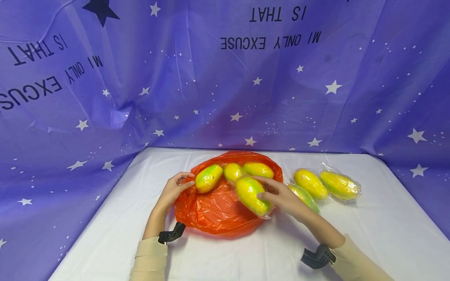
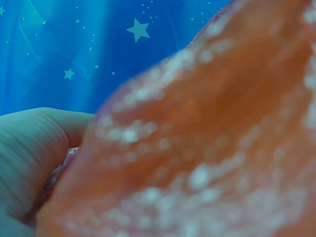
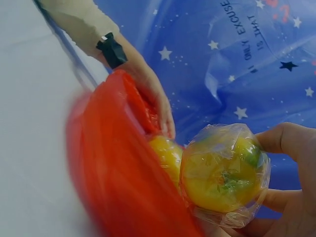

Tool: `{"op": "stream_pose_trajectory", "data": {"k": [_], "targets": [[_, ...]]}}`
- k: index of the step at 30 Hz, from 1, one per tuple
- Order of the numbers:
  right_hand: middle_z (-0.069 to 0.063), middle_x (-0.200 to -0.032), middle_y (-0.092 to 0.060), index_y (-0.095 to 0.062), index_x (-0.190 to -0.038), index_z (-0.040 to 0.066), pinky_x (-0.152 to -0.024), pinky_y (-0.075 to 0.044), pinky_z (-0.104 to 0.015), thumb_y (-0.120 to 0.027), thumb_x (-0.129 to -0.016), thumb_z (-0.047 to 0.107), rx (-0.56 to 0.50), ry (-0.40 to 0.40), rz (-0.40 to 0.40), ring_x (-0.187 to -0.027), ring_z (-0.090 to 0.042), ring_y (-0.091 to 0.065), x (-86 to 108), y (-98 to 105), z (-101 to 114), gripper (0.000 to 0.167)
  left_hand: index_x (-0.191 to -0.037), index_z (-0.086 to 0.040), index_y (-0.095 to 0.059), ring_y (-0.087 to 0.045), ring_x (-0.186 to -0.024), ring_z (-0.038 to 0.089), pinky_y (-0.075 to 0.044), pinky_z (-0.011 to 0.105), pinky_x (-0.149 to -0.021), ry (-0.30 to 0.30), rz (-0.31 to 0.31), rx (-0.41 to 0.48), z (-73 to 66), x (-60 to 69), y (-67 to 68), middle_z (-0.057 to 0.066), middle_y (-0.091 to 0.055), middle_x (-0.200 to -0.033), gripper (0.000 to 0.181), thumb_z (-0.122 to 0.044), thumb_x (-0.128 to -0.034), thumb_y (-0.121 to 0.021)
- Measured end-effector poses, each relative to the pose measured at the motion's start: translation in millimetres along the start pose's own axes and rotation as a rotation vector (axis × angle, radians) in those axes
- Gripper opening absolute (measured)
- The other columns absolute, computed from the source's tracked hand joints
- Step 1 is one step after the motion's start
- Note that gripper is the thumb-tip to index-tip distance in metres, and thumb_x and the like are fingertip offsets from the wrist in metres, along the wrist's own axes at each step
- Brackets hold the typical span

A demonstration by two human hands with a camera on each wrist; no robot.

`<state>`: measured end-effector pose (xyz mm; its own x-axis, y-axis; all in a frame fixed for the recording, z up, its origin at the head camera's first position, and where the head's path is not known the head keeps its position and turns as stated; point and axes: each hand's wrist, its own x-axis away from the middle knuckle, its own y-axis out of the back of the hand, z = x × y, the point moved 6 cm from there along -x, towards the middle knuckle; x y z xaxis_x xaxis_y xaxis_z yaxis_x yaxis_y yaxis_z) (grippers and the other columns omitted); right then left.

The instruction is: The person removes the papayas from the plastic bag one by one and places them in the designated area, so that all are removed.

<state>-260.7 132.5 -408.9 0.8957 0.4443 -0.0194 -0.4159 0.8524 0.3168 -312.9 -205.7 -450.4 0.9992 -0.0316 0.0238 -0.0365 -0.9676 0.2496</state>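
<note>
A red plastic bag (image 1: 221, 210) lies spread with its mouth facing up, several yellow-green mangoes inside, among them one mango (image 1: 209, 178) by the left rim. My left hand (image 1: 174, 190) grips the bag's left rim; in the left wrist view the blurred bag (image 2: 197, 148) hides most of that hand's fingers. My right hand (image 1: 281, 195) holds a mango (image 1: 254, 196) wrapped in clear film over the right part of the bag. The right wrist view shows thumb and fingers (image 3: 281, 200) around the end of this wrapped mango (image 3: 222, 173).
To the right of the bag, on the white-covered table (image 1: 379, 230), lie three more film-wrapped mangoes, one mango (image 1: 340, 185) farthest right and one (image 1: 304, 197) partly behind my right hand. A purple starry curtain (image 1: 218, 97) rises behind and at both sides.
</note>
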Motion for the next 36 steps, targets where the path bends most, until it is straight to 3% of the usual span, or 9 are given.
{"op": "stream_pose_trajectory", "data": {"k": [2, 11, 17, 26, 33, 36], "targets": [[-0.008, -0.136, -0.052, -0.049, -0.141, 0.027, -0.064, -0.054, -0.039, -0.065, -0.093, 0.026, -0.035, -0.021, -0.006, -0.104, -0.031, -0.053, 3.3, 4.1, 0.4, 0.051, -0.118, -0.003, -0.062, -0.058, -0.095, 0.021, -0.046, 0.030, -0.083, -0.002, 0.000, -0.004, -0.2, 0.3, 0.3, 0.014, -0.065, -0.109, 0.033, -0.016, -0.0888, -0.069], [-0.014, -0.140, -0.048, -0.046, -0.143, 0.021, -0.077, -0.053, -0.036, -0.064, -0.093, 0.024, -0.004, -0.023, -0.066, -0.114, -0.033, -0.050, 13.0, 26.7, 5.4, 0.053, -0.118, -0.002, -0.062, -0.059, -0.100, 0.023, -0.048, 0.030, -0.084, -0.008, 0.003, 0.005, -0.2, -0.3, 0.4, 0.016, -0.064, -0.115, 0.033, -0.015, -0.0885, -0.069], [-0.015, -0.142, -0.046, -0.046, -0.143, 0.018, -0.092, -0.045, -0.033, -0.063, -0.094, 0.022, 0.045, -0.005, -0.113, -0.125, -0.034, -0.046, 24.0, 40.0, 4.6, 0.052, -0.119, -0.002, -0.062, -0.059, -0.101, 0.024, -0.048, 0.031, -0.084, -0.005, 0.009, 0.007, -0.4, 0.0, -0.5, 0.017, -0.063, -0.117, 0.034, -0.015, -0.0887, -0.069], [-0.012, -0.140, -0.047, -0.046, -0.144, 0.018, -0.089, -0.045, -0.023, -0.060, -0.095, 0.024, 0.076, -0.004, -0.173, -0.127, -0.033, -0.045, 38.8, 62.0, 5.3, 0.051, -0.119, -0.002, -0.062, -0.058, -0.104, 0.025, -0.047, 0.031, -0.085, 0.006, 0.010, 0.012, -0.5, 0.9, -0.5, 0.017, -0.063, -0.117, 0.033, -0.015, -0.0886, -0.069], [-0.015, -0.138, -0.048, -0.043, -0.145, 0.018, -0.076, -0.051, -0.035, -0.059, -0.096, 0.025, 0.068, -0.043, -0.198, -0.116, -0.018, -0.050, 46.6, 75.9, -0.8, 0.052, -0.119, -0.002, -0.062, -0.059, -0.100, 0.023, -0.047, 0.030, -0.083, 0.005, 0.007, 0.005, -0.1, 0.6, -0.3, 0.016, -0.065, -0.114, 0.033, -0.015, -0.0888, -0.069], [-0.017, -0.137, -0.049, -0.043, -0.146, 0.019, -0.078, -0.050, -0.037, -0.058, -0.097, 0.028, 0.080, -0.064, -0.218, -0.114, -0.012, -0.050, 50.8, 81.7, -2.6, 0.052, -0.118, -0.002, -0.062, -0.059, -0.097, 0.022, -0.048, 0.030, -0.082, 0.003, 0.006, 0.002, 0.2, 0.2, 0.0, 0.016, -0.065, -0.112, 0.033, -0.015, -0.0890, -0.068]]}}
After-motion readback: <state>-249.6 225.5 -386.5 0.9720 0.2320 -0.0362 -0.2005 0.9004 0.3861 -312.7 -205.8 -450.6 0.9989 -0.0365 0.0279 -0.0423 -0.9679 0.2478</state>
